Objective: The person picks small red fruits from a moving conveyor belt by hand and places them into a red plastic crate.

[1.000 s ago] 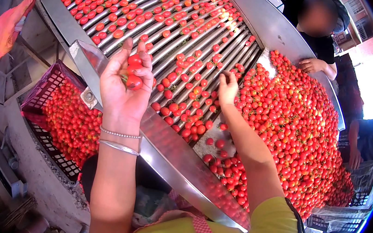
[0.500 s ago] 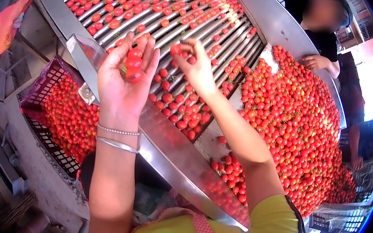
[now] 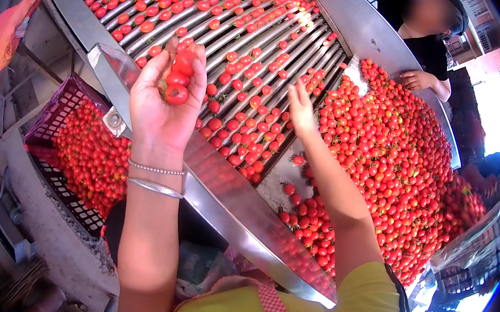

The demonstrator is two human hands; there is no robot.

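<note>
At the roller table (image 3: 257, 44), I sort small tomatoes with a handful already picked out.

From the head view: my left hand (image 3: 163, 98) is raised palm up, fingers curled loosely around a few red tomatoes (image 3: 177, 78), cupped rather than squeezed. My right hand (image 3: 299, 109) reaches over the rollers with fingers spread and empty, just above the tomatoes riding there. Judging by the load, sorting is far from done: the rollers are thick with fruit, a big heap (image 3: 398, 168) lies to my right, and the purple crate (image 3: 53, 132) below my left is well filled. Another person's hand (image 3: 418, 80) rests at the heap's far edge. I cannot tell why these few were pulled; any flaw is too small to see, and the crate's far end is hidden under the table edge.
</note>
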